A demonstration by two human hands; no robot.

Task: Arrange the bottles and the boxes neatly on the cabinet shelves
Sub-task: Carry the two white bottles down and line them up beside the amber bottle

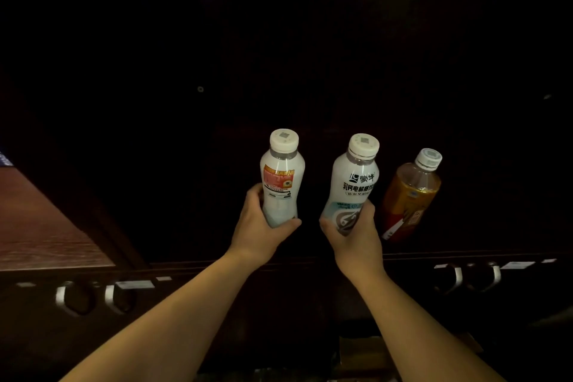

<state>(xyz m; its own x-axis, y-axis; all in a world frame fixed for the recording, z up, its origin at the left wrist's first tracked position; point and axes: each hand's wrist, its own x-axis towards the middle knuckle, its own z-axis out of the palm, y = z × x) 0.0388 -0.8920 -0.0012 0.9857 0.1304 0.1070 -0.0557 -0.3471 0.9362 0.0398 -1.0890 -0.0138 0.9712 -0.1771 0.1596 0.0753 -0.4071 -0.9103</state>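
Observation:
My left hand [259,231] grips the base of a white bottle with an orange-red label [281,177], held upright inside a dark cabinet shelf. Beside it, my right hand [356,236] holds a second white bottle with dark lettering and a grey-blue label [355,183], tilted slightly right. An amber bottle with a white cap and red-gold label [410,192] stands on the shelf just right of that one, apart from my hand. The shelf floor is too dark to see.
The cabinet interior is nearly black. Its open wooden door [40,226] shows at the left. Below the shelf edge run drawer fronts with metal ring handles, one pair at the left [90,298] and one at the right [468,277]. Dim boxes lie near the bottom [362,353].

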